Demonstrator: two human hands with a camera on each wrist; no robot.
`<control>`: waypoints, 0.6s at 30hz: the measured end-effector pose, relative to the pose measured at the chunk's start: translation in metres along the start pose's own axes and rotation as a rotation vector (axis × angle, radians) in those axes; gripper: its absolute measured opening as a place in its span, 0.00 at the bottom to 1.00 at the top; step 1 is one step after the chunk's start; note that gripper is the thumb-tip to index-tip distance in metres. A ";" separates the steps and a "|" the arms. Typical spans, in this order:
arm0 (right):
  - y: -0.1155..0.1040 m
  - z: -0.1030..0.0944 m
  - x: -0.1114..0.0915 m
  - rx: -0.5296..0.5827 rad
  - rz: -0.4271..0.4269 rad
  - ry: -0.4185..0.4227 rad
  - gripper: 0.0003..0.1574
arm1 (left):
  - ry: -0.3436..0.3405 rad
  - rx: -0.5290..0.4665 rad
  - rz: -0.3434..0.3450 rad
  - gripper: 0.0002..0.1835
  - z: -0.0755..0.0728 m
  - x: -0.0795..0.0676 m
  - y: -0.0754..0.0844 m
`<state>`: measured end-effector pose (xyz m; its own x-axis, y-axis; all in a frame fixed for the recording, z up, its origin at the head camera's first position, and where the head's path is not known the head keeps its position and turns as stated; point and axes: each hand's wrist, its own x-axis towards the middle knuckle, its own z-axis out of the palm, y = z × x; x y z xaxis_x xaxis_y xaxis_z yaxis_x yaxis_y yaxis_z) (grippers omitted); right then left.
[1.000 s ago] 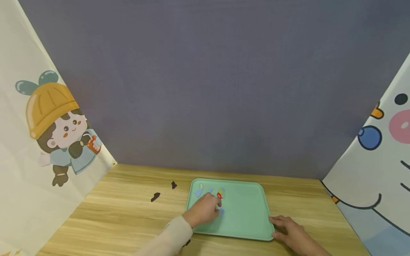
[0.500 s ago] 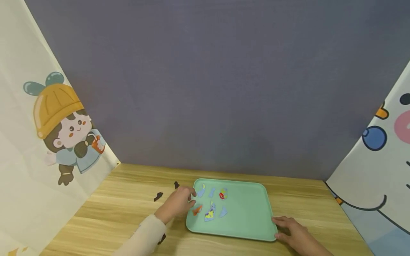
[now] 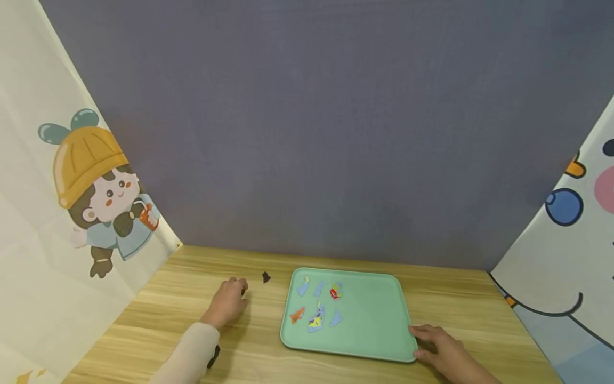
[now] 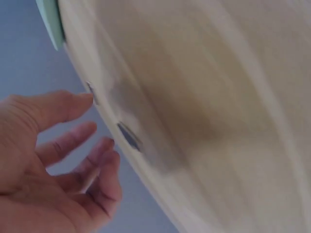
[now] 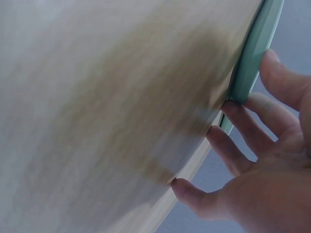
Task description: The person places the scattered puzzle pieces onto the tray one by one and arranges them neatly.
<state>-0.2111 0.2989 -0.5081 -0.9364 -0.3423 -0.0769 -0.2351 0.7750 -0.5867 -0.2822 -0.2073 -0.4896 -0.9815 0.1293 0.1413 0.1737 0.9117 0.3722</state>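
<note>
My left hand hovers over the wood table, left of the tray, with loosely bent fingers. In the left wrist view a thin dark piece lies on the table just beyond its fingertips, apart from them. Most of that piece is hidden by the hand in the head view. My right hand rests at the near right corner of a mint green tray. In the right wrist view its thumb touches the rim, and other fingertips reach the tray's side and the tabletop.
Several flat, irregular coloured pieces lie in the tray's left half, including an orange one and a yellow-and-blue one. Another dark piece lies left of the tray; one more shows beside the left sleeve. A grey wall stands behind.
My left hand has moved from over the tray leftward to the dark piece on the table, uncovering coloured pieces in the tray. My right hand stays at the tray's corner.
</note>
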 end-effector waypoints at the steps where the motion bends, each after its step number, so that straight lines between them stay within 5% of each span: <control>1: 0.000 0.000 0.000 -0.001 0.008 0.000 0.38 | 0.004 0.017 -0.012 0.14 0.000 0.000 -0.002; 18: -0.002 0.001 0.000 -0.003 0.046 0.013 0.38 | 0.020 0.138 -0.049 0.02 0.003 0.012 -0.014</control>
<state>-0.2099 0.2967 -0.5072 -0.9495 -0.2997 -0.0932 -0.1929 0.7914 -0.5800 -0.2963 -0.2177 -0.4962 -0.9865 0.0761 0.1451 0.1110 0.9619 0.2498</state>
